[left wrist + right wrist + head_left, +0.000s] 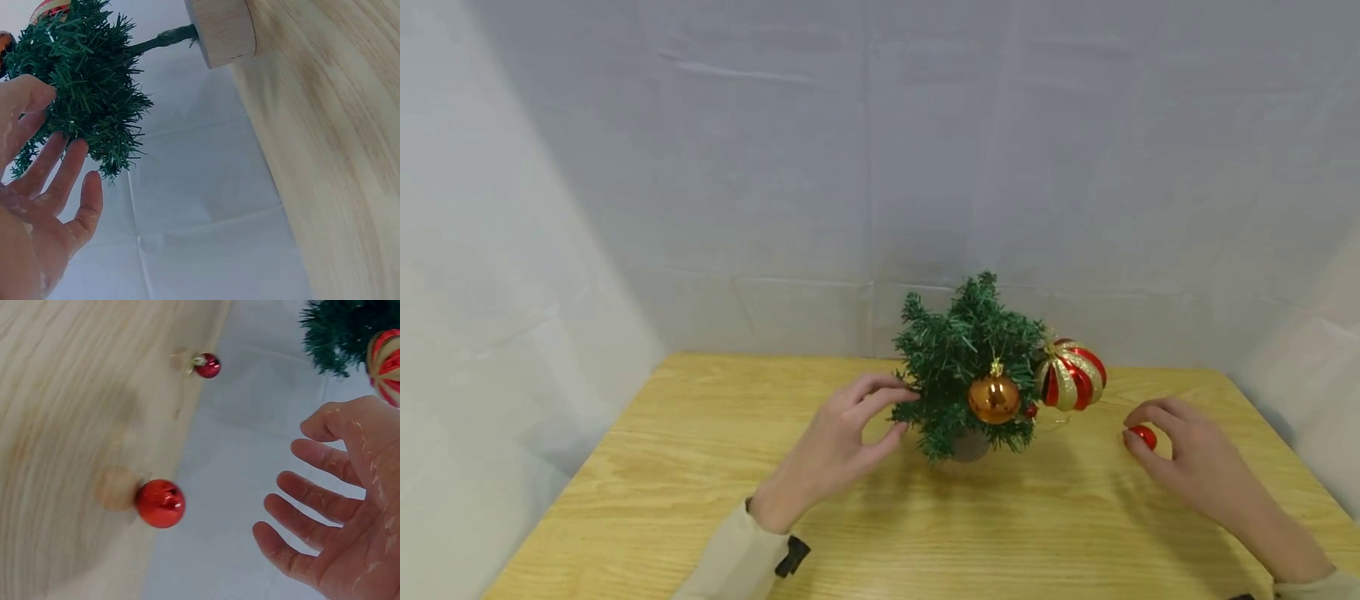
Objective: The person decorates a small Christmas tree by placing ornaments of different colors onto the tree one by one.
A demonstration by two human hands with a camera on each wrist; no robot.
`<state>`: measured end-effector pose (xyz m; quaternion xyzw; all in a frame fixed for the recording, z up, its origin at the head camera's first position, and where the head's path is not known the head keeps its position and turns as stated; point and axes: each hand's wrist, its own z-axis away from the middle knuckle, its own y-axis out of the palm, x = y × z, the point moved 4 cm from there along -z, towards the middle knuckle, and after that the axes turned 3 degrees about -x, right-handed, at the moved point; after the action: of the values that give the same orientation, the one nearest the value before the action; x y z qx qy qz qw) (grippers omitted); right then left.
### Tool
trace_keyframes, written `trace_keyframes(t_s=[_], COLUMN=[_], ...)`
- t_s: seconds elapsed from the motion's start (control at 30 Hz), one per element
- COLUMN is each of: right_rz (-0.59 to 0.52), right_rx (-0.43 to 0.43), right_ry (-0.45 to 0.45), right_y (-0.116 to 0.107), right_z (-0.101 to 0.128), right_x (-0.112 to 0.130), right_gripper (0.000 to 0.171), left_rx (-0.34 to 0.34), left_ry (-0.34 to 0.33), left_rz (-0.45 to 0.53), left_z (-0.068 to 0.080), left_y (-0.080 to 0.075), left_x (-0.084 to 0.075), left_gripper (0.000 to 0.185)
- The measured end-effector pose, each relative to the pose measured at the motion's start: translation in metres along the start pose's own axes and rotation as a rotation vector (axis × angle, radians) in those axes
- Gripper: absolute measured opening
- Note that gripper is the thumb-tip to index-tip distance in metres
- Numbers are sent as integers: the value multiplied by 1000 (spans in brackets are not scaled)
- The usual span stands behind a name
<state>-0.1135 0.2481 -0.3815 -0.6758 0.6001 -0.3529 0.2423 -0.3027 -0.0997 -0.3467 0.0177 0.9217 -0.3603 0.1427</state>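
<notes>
left hand [838, 446] open, fingers brushing small tree [967, 358] mid-counter [700, 467] | right hand [1187, 454] open, empty, beside red ball [1143, 436] on counter | step: reaching for ornament | next: likely pinch ball, hang it

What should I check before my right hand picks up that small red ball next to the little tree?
1. Right hand empty, fingers open: ok.
2. Small red ball resting on the table, not gripped: ok.
3. Left hand at the tree branches to steady it: ok.
4. Orange ball hung on the tree: ok.
5. Striped ball securely hung: cannot tell.
6. Hanging loop on the small red ball: cannot tell.
</notes>
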Motion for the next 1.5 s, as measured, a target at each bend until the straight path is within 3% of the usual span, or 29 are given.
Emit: trace_keyframes(t_s=[0.23,0.43,0.53,1.0,1.27,1.5], right_rz=[51,40,46,26,49,108], right_rx=[197,346,377,354,337,315], right_ry=[65,140,170,171,276,351], right_y=[16,24,26,29,25,19], right_z=[9,16,19,29,45,58], right_x=[-16,-33,-41,-44,-26,-3], right_gripper=[18,30,35,37,31,32], left_rx=[9,17,25,46,68,107], left_ry=[11,12,17,84,215,283], left_rz=[9,51,55,100,153,186], left_z=[4,4,3,2,-4,-10], left_y=[4,6,6,7,9,10], left_x=[2,1,0,5,19,28], left_gripper=[24,21,20,20,21,24])
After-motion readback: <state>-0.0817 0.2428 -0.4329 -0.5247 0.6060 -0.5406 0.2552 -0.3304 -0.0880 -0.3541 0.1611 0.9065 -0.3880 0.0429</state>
